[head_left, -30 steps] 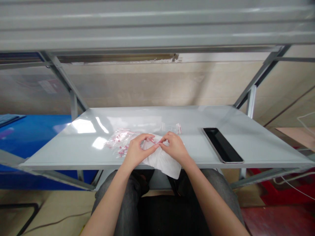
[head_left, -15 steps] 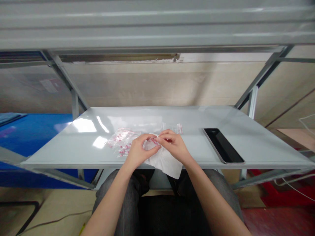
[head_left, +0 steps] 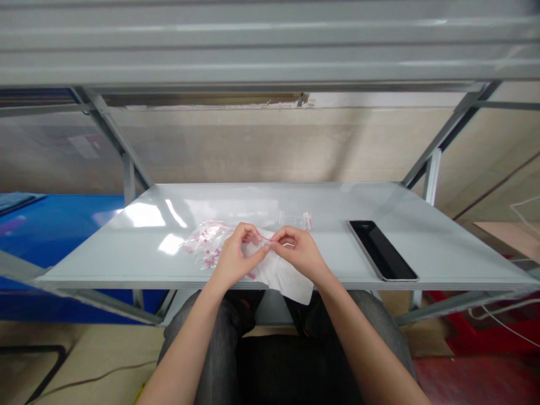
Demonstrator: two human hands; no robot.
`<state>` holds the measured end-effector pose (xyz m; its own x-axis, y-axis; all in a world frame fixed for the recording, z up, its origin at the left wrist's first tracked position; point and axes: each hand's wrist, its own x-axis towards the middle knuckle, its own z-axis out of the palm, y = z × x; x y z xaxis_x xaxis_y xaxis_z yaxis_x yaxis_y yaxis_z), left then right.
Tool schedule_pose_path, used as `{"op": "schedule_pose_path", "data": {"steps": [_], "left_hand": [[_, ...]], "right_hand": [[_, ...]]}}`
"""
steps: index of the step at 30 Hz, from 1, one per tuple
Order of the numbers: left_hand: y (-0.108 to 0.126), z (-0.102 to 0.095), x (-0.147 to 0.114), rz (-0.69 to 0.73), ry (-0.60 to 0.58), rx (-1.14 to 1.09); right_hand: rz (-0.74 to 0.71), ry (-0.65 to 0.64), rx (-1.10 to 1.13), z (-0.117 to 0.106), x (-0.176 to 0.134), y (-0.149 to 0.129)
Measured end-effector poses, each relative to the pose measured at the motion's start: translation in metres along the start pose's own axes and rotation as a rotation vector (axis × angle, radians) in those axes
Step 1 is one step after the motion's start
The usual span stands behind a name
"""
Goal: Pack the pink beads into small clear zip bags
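My left hand and my right hand meet above the front of the table. Between their pinched fingertips runs the thin red seal line of a clear zip bag; most of the bag is hidden or hard to see. A small pinkish-red bit shows just below my left hand. Under both hands lies a white tissue-like sheet, drooping over the table's front edge. Left of my left hand, a larger clear plastic bag holds several small pinkish-red pieces.
Behind my right hand lie small clear zip bags with red stripes. A black tablet-like device rests on the right of the grey table. Metal struts rise at both sides, and a shelf hangs overhead.
My hands have shifted slightly, and the fingertips are now a little farther apart. The red seal line shows stretched between them. The white sheet's hanging corner has barely moved.
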<state>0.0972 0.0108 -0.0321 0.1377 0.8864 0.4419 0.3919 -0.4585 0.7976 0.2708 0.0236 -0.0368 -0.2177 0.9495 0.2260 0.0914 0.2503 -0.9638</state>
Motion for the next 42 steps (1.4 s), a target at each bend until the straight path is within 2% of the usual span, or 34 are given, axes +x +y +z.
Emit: {"op": "schedule_pose_path", "data": {"steps": [6,11,20,23,26,29,32,35,42], "left_hand": [[-0.003,-0.006,0.003,-0.113,0.019,-0.17],[-0.003,-0.008,0.004,-0.194,0.053,-0.239],[-0.009,-0.01,0.003,-0.29,0.219,-0.137],[-0.004,-0.013,0.003,-0.235,0.169,-0.176],[0.003,-0.015,0.003,-0.19,0.005,-0.267],[0.007,-0.014,0.002,-0.146,-0.096,-0.201],[0.008,-0.013,0.001,-0.094,-0.113,-0.091],[0.009,-0.013,0.0,-0.105,-0.095,-0.052],[0.009,-0.016,-0.001,-0.165,-0.003,-0.093]], "right_hand": [[-0.023,0.078,0.06,0.0,0.0,0.001],[0.034,0.082,0.114,-0.001,0.002,0.003],[0.11,0.089,0.154,0.001,0.001,0.003],[0.106,0.086,0.176,0.001,0.001,0.001],[0.105,0.07,0.204,0.003,0.001,-0.001],[0.088,0.048,0.239,0.006,-0.001,-0.001],[0.061,0.029,0.258,0.009,-0.003,0.0],[0.046,0.021,0.25,0.011,-0.003,0.0],[0.034,0.01,0.231,0.008,-0.002,-0.004]]}}
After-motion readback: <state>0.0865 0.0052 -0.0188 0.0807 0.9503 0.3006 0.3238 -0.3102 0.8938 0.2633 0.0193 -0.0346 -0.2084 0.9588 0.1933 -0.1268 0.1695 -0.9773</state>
